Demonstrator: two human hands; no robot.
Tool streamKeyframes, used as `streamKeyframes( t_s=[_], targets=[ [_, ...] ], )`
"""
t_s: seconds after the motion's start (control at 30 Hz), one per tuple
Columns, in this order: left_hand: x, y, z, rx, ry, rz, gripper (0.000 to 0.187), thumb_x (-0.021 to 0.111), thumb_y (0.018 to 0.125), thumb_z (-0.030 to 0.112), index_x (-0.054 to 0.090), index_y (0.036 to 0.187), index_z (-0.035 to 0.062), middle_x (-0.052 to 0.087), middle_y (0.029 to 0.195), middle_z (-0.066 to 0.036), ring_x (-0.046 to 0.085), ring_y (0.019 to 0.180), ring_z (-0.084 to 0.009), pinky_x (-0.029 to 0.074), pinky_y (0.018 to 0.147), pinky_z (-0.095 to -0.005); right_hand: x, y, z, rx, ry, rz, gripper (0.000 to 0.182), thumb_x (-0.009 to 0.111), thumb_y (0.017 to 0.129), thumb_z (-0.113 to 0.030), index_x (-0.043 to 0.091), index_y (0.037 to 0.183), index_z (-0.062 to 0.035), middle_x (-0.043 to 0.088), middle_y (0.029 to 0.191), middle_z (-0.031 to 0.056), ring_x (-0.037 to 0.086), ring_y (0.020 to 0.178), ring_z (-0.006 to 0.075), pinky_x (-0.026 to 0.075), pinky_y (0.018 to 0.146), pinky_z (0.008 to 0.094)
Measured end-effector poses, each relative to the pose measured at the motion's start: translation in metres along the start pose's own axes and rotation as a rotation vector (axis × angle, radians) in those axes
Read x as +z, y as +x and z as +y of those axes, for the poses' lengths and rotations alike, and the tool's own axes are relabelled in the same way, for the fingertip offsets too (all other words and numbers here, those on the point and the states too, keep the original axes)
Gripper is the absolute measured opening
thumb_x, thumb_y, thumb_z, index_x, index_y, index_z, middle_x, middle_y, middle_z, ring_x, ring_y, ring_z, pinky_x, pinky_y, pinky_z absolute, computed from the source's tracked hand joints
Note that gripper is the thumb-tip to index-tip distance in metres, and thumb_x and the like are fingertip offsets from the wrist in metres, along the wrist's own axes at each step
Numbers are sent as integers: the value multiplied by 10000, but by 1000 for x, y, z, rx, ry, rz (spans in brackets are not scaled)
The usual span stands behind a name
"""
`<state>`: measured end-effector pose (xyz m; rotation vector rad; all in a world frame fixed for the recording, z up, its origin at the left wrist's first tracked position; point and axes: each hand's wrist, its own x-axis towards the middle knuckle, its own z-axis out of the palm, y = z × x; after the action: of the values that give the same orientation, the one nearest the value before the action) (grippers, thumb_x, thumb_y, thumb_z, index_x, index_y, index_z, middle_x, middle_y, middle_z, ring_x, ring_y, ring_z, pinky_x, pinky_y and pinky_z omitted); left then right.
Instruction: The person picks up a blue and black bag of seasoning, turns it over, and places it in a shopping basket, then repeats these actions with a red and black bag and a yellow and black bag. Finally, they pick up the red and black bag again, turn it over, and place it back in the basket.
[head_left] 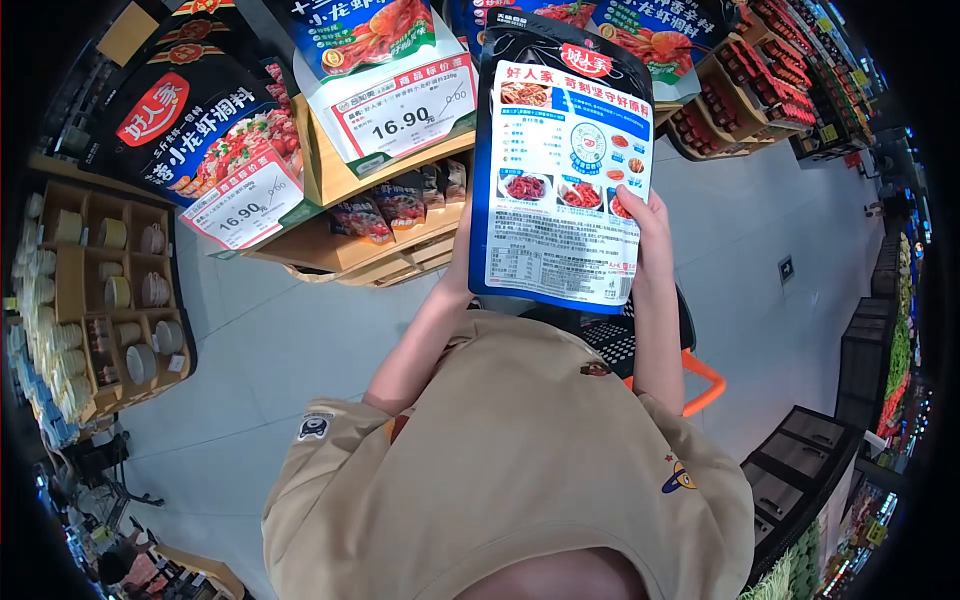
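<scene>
A blue-and-black crawfish seasoning pouch [560,175] is held upright in front of me, its printed back with text and small food pictures facing me. My right hand [652,232] grips the pouch's right edge, thumb on the front and the other fingers behind. My left hand [462,252] is against the left edge from behind; its fingers are hidden by the pouch. Beyond it, a shelf carries similar pouches, one black with a red logo [190,120] at left and a blue one [365,35] at the centre. Price cards [400,115] reading 16.90 stand in front of them.
Smaller packets [400,200] sit on the lower shelf tier. A dark basket with an orange handle [708,385] is close by my right arm. Wooden racks of bowls [115,290] stand at left, shelves of red jars [735,90] at upper right, dark crates [800,470] at lower right.
</scene>
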<state>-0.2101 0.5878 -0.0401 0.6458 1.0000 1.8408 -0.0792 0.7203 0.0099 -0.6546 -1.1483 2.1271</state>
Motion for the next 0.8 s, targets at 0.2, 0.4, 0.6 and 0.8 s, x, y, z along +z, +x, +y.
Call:
streamKeyframes(
  t_s=[0.2, 0.4, 0.6, 0.8],
  targets=[
    [0, -1, 16, -85, -226, -63, 643, 173, 827, 516, 338, 1178, 3, 459, 1105, -130, 463, 984, -215, 364, 838, -337, 5, -5, 4, -15, 7, 6, 283, 520, 762, -76, 452, 1001, 59, 567, 914, 134, 581, 759, 145, 470, 652, 246],
    [1, -2, 13, -48, -225, -36, 637, 257, 819, 506, 318, 1193, -6, 425, 1144, -140, 442, 1013, -222, 359, 847, -341, 1, -6, 7, -11, 10, -2, 271, 521, 764, -84, 461, 988, 57, 570, 901, 131, 580, 750, 138, 469, 641, 239],
    [4, -5, 14, -47, -278, -13, 626, 272, 820, 497, 318, 1192, -6, 425, 1144, -139, 443, 1012, -224, 363, 842, -342, 2, -8, 8, 27, 18, 14, 277, 535, 762, -117, 468, 970, 55, 579, 871, 130, 585, 728, 135, 473, 623, 235],
    [2, -6, 13, -30, -267, 6, 610, 266, 823, 493, 341, 1177, 2, 439, 1129, -137, 456, 989, -222, 372, 826, -341, 5, -8, 9, 40, 20, 40, 277, 537, 765, -139, 476, 957, 52, 579, 869, 129, 585, 727, 133, 473, 627, 233]
  ],
)
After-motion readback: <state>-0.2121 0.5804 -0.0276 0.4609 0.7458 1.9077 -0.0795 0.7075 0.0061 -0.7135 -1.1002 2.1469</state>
